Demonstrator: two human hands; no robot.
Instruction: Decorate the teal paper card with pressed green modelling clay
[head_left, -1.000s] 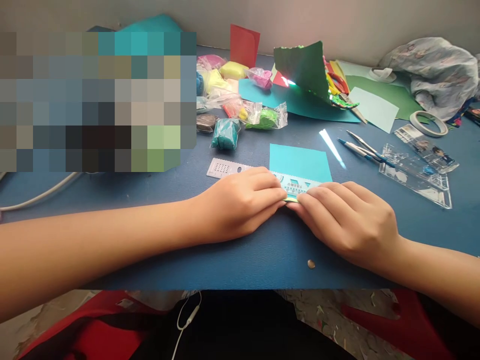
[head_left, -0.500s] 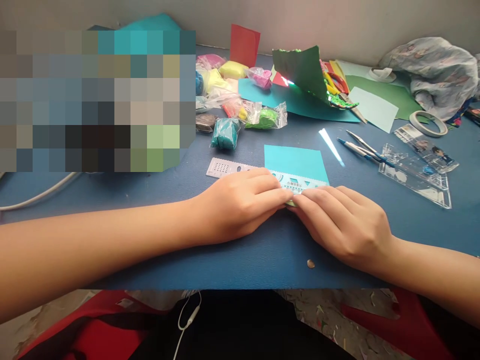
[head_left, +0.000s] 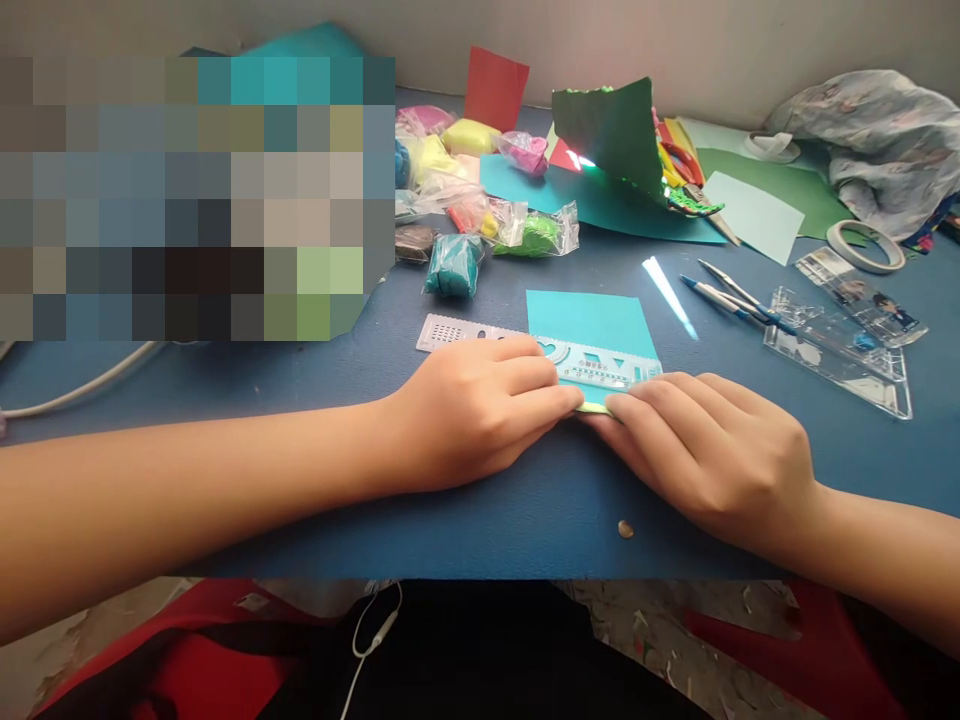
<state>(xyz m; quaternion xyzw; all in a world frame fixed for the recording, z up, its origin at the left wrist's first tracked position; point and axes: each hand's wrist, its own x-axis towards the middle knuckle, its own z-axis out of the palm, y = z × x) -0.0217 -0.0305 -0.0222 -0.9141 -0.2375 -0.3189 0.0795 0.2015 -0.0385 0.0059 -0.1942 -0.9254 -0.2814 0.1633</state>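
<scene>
Turquoise rectangular paper sheet (head_left: 592,318) on blue worktop (head_left: 375,535), set back from near edge; translucent plastic stencil ruler (head_left: 600,366) across it. Left hand (head_left: 480,410): fingers bent, nearly closed, over ruler, pinching paper's pale-green near strip. Right hand (head_left: 727,445) likewise, at ruler's right end. Slim blue-and-white pens (head_left: 716,297) farther from near edge.

No legible text, the small print on the clear ruler (head_left: 604,368) included.
</scene>
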